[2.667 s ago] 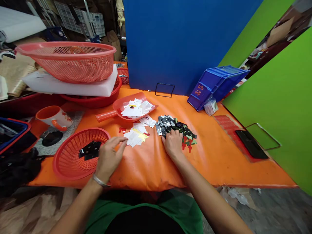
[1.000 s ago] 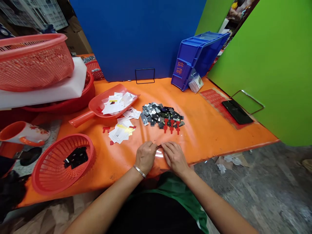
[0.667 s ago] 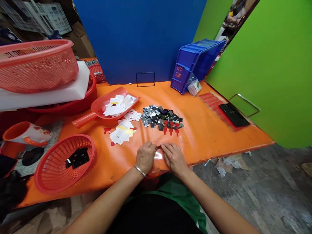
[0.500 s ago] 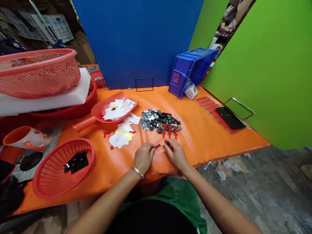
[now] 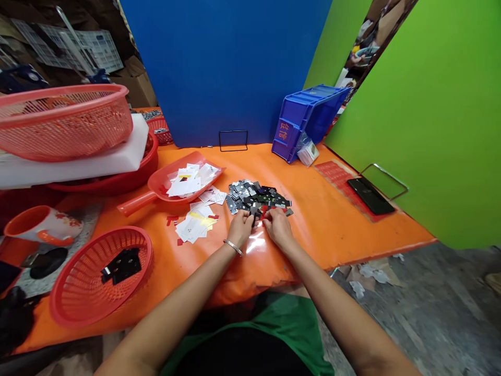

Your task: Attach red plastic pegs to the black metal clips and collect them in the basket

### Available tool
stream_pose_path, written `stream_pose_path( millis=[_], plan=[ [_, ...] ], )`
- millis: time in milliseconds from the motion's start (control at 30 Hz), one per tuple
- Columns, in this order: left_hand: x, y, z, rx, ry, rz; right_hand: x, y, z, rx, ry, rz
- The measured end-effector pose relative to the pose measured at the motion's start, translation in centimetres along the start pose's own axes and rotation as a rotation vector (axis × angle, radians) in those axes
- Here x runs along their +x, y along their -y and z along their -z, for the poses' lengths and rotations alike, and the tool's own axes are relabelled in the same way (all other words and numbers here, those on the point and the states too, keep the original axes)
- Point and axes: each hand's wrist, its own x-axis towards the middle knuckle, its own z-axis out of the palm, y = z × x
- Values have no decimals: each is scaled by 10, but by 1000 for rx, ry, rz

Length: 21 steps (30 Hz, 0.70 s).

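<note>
Over the front of a pile of small dark flat metal pieces (image 5: pixel 250 194), both hands work close together. My left hand (image 5: pixel 239 230), with a bangle at its wrist, pinches a small dark flat piece (image 5: pixel 253 213). My right hand (image 5: pixel 278 228) is beside it, its fingertips closed at a red T-shaped piece (image 5: pixel 264 209); the exact grip is partly hidden. It covers most of the other red pieces by the pile. To the left lie white paper slips (image 5: pixel 191 228) with more red bits around them.
A red scoop (image 5: pixel 135 203) holds more slips. At left are a red basket (image 5: pixel 62 297) with black pieces, a mug (image 5: pixel 43 230) and a stacked pink basket (image 5: pixel 66 133). A blue crate (image 5: pixel 287 130) and a phone (image 5: pixel 371 195) are at right.
Both hands have moved forward from the near table edge to the pile's front. My left hand still pinches a small dark piece; my right fingers have closed at the red pieces.
</note>
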Motion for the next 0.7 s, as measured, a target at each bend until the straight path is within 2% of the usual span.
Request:
stream_pose_path(
  millis=[133,233,333,567,700],
  plan=[
    [10,7,-4,-7,-21,4,-1,0,0,-35,-6,-14],
    [14,13,-3,-5,-23,-6,-8,-1,-4,-22,-78,55],
    [16,17,-1,3,-25,-14,-13,0,-7,-50,-87,113],
    [16,14,-4,23,-57,8,-7,9,-5,-57,-62,10],
    [16,14,-5,34,-86,20,-7,4,-4,53,-97,53]
  ],
)
